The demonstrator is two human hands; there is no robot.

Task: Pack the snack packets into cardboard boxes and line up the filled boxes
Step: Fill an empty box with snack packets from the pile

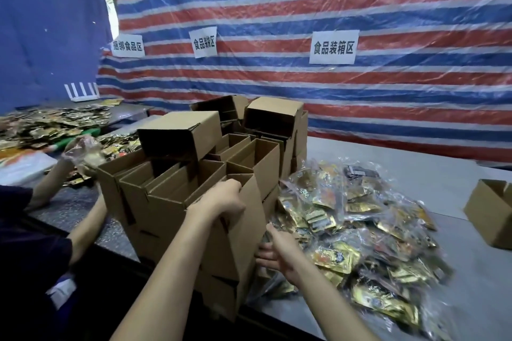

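Our left hand (221,202) curls over the top rim of the nearest open cardboard box (249,210), at the front of the stacked boxes (180,135). Our right hand (273,250) lies open, fingers straight, beside that box's lower side. Bagged snack packets (360,243) heap on the grey worktop (415,169) just right of it. Farther right stands a lone box (487,210), and behind hangs a striped tarpaulin (304,8).

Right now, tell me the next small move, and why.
Probably lift the box off the stack and set it by the packets: the left hand grips its rim, the right hand is open at its side, and the packets lie unpacked beside it.
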